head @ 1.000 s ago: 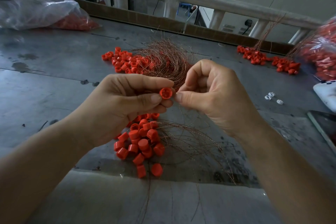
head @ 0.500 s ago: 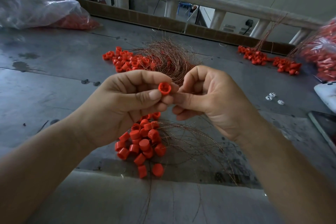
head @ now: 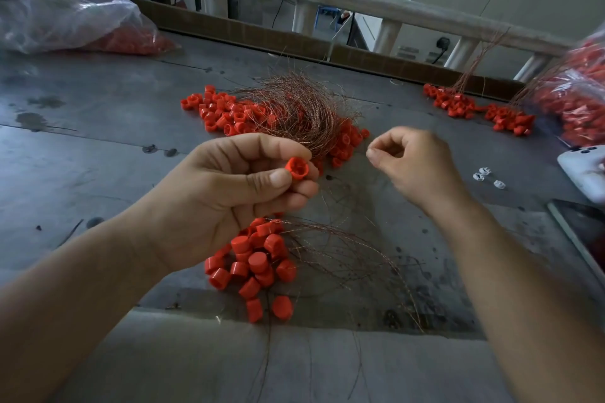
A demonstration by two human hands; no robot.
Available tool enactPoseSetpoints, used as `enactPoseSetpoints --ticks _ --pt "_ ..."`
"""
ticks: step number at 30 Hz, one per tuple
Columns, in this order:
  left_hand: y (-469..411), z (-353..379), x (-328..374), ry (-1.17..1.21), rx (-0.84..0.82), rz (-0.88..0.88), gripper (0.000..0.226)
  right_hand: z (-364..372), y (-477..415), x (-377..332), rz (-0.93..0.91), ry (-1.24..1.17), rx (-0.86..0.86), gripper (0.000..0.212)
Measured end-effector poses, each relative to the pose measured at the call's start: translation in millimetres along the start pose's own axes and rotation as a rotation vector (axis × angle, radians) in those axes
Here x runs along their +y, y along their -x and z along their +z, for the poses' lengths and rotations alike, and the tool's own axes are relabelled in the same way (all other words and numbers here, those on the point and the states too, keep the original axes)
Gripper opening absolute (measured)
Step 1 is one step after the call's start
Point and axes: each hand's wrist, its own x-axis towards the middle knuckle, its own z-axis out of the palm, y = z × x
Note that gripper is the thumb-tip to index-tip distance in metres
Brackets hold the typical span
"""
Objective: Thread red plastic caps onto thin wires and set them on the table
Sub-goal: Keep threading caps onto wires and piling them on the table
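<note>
one cap in the hand, bags more to go

the left hand point(head: 209, 206) pinches a single red cap point(head: 297, 167) between thumb and fingertips, with the cap's open mouth turned upward. the right hand point(head: 415, 170) hovers to the right of it, apart from it. its thumb and forefinger tips are pressed together and the other fingers curled, as on one thin wire point(head: 367, 147). the strand is nearly too fine to see, so whether it already runs through the cap cannot be told. i judge this cap to be mid-threading and not yet set down.

just below the left hand a small pile of caps point(head: 255, 265) lies on the desk point(head: 82, 147), with wires trailing from it under the right forearm. these look like finished pieces. beyond both hands a wider heap of caps point(head: 226, 114) lies mixed with a tangle of wires point(head: 301, 108), probably stock. further beyond the right hand sits another cluster point(head: 474, 108) with wires standing up from it. a clear bag point(head: 75, 23) far to the left and a second bag point(head: 576, 98) far to the right hold many more caps, so most of the work seems left.

the caps are short, round, smooth plastic cups, closed at one end. the wires are coppery, hair-thin and springy, lying in loose curves. the desk is dull grey sheet, stained and scuffed.
</note>
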Motion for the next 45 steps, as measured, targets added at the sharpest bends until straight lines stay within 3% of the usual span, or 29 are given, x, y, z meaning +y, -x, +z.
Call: enactPoseSetpoints --ticks 2,7,10,16,21,24,26,35,45 --pt "0.0 0.3 0.0 -0.004 0.003 -0.001 0.021 10.4 -0.9 8.4 -0.005 0.067 -0.059 0.006" --pt "0.1 2.0 -0.3 -0.006 0.019 -0.006 0.022 28.3 -3.3 3.3 -0.209 0.112 -0.068 0.021" --pt "-0.2 3.1 -0.5 -0.005 0.028 -0.012 0.022 38.1 -6.1 4.0 -0.185 0.199 -0.099 0.027" --pt "-0.9 3.4 -0.8 -0.01 0.025 -0.019 0.022 36.2 -6.9 9.2 -0.185 0.142 -0.105 0.013" --pt "-1.9 2.6 -0.9 -0.028 0.027 -0.025 0.022 6.1 -1.9 -0.3 -0.074 -0.259 -0.015 0.008" --pt "-1.8 2.7 -1.6 -0.049 0.067 -0.033 0.023 -11.6 7.4 -20.6 -0.026 -0.687 -0.141 0.01" --pt "-1.5 2.6 -1.6 -0.064 0.103 -0.033 0.022 -13.7 15.4 -33.1 -0.037 -0.824 -0.238 0.015" --pt "-1.8 2.0 -1.7 -0.141 0.18 -0.015 0.025 -3.5 30.7 -52.1 -0.136 -0.884 -0.409 0.021" --pt "-2.6 2.8 -1.1 -0.185 0.261 0.009 0.017 6.1 36.3 -58.3 -0.26 -0.726 -0.298 0.02"
